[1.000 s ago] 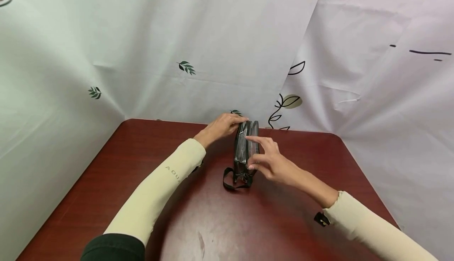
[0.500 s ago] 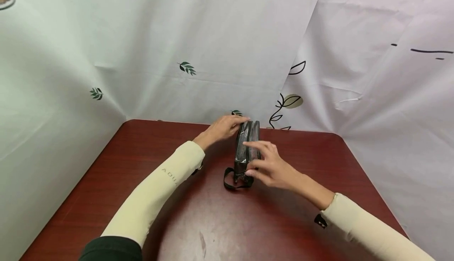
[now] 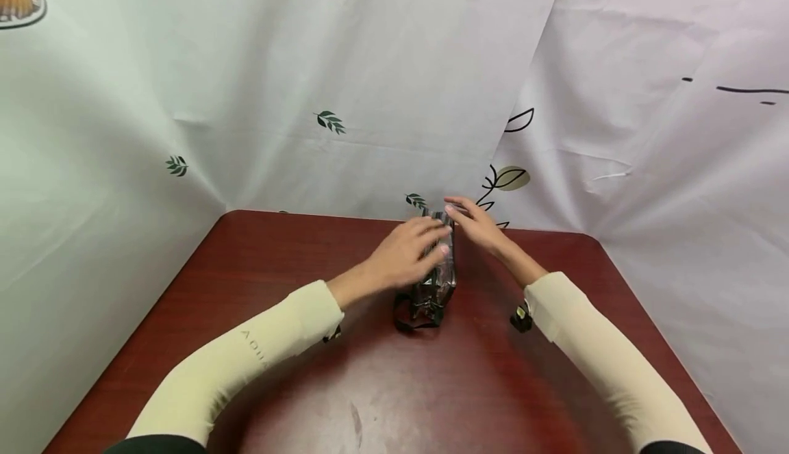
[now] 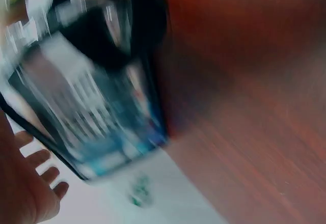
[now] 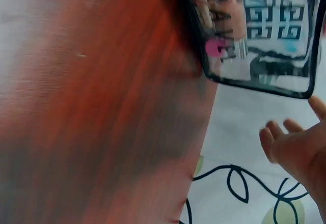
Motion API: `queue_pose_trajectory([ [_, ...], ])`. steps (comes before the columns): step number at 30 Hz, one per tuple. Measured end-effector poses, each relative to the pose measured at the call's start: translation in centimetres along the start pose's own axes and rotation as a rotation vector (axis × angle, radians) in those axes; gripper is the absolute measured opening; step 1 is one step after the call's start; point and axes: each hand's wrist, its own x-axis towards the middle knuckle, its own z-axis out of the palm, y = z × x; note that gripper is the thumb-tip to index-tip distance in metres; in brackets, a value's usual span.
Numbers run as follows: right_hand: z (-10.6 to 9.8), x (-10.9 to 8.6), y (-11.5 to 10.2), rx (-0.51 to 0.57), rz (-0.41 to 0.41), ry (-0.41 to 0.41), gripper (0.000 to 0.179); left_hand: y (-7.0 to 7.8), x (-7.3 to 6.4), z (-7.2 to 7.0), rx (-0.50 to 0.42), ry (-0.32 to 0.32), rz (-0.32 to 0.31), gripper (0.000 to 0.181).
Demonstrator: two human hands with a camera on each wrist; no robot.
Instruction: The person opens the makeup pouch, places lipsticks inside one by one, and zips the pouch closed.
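Note:
A clear zip pouch (image 3: 447, 266) with black trim stands upright near the table's far edge, its black wrist strap (image 3: 405, 322) towards me. Through its see-through side (image 5: 277, 23), dark lettering and several small items show in the right wrist view. My left hand (image 3: 401, 255) is over the pouch's top, fingers loosely extended, covering part of it; the left wrist view is blurred, with the fingers beside the pouch's edge. At the far top end my right hand (image 3: 481, 227) reaches in with loose fingers, one fingertip right at the pouch's corner in the right wrist view.
The dark red table (image 3: 364, 385) extends towards me and to both sides. White printed sheets (image 3: 246, 84) hang behind it and along its sides, close to the far edge.
My right hand has moved from the pouch's near end to its far end. My left hand has left the far end and come nearer, over the top.

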Motion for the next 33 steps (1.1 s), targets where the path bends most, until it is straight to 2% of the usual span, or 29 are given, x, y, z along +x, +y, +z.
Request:
queue_pose_trajectory([
  [4, 0.2, 1.6, 0.2, 0.028, 0.004, -0.097, 0.058, 3.8, -2.1, 0.6, 0.248, -0.076, 0.167, 0.062],
  [6, 0.2, 2.0, 0.1, 0.045, 0.004, -0.131, 0.056, 5.0, -2.9, 1.0, 0.368, -0.067, 0.237, 0.059],
  [9, 0.3, 2.3, 0.1, 0.065, 0.009, -0.143, 0.053, 5.3, -3.4, 1.5, 0.476, -0.007, 0.295, 0.051],
  [11, 0.3, 2.4, 0.0, 0.078, 0.011, -0.149, 0.053, 5.2, -3.4, 1.6, 0.493, 0.026, 0.311, 0.047],
  [18, 0.4, 1.9, 0.7, 0.112, -0.009, -0.167, 0.052, 4.6, -3.9, 2.0, 0.465, 0.035, 0.304, 0.041],
  [19, 0.2, 2.2, 1.9, 0.139, -0.037, -0.169, 0.052, 4.4, -4.1, 2.0, 0.457, 0.038, 0.3, 0.041],
  [21, -0.1, 1.9, 3.0, 0.179, -0.064, -0.163, 0.054, 3.9, -4.4, 1.9, 0.432, 0.053, 0.295, 0.042],
  [22, -0.3, 2.2, 4.7, 0.217, -0.101, -0.166, 0.056, 3.5, -4.5, 1.9, 0.419, 0.06, 0.289, 0.044],
  [24, -0.6, 1.4, 5.3, 0.225, -0.099, -0.133, 0.057, 2.6, -4.9, 1.6, 0.392, 0.068, 0.269, 0.051],
  [25, -0.7, 0.9, 5.3, 0.206, -0.092, -0.108, 0.057, 2.1, -5.0, 1.3, 0.373, 0.067, 0.257, 0.055],
  [28, -0.5, -1.4, 3.9, 0.043, -0.006, -0.006, 0.06, 0.3, -5.1, 0.6, 0.331, 0.031, 0.194, 0.065],
  [29, -0.4, -2.7, 2.4, -0.043, 0.048, 0.03, 0.06, -0.3, -5.0, 0.3, 0.317, 0.01, 0.167, 0.068],
  [33, 0.4, -5.3, 1.0, -0.246, 0.13, 0.12, 0.066, -3.1, -4.4, -1.0, 0.272, -0.062, 0.081, 0.068],
])
